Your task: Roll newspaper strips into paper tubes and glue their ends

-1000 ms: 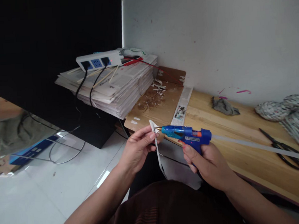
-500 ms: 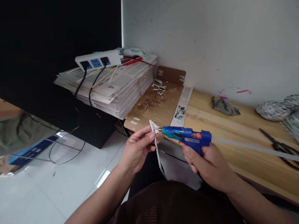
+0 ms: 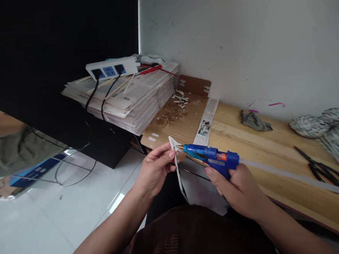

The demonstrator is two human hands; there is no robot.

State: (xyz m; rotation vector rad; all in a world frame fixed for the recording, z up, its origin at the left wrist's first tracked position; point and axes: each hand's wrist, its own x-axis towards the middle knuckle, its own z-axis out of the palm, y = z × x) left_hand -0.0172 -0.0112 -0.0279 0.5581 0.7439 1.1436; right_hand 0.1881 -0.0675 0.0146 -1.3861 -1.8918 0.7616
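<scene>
Between the thumb and fingers of my left hand (image 3: 157, 168) is a narrow folded paper strip (image 3: 179, 178); its flared white end points up and its tail hangs toward my lap. My right hand (image 3: 239, 186) is wrapped round the handle of a blue hot glue gun (image 3: 209, 155). The gun's metal nozzle is at the upper end of the strip, close to my left fingertips; whether it touches the paper I cannot tell. A long translucent glue stick (image 3: 292, 178) runs out of the back of the gun to the right.
Newspapers (image 3: 145, 113) are stacked at the back left, with a power strip (image 3: 113, 68) on top. Paper scraps (image 3: 180, 99) lie on cardboard (image 3: 166, 131). The wooden bench (image 3: 229, 119) holds a grey rag (image 3: 256, 121), black scissors (image 3: 323, 170) and braided paper coils (image 3: 308, 125). Another person's clothed leg (image 3: 8, 151) shows at left.
The glue gun's rear has dipped slightly and the gun has rolled a little in my right hand, its glue stick swinging lower. My left hand and the paper strip are almost still.
</scene>
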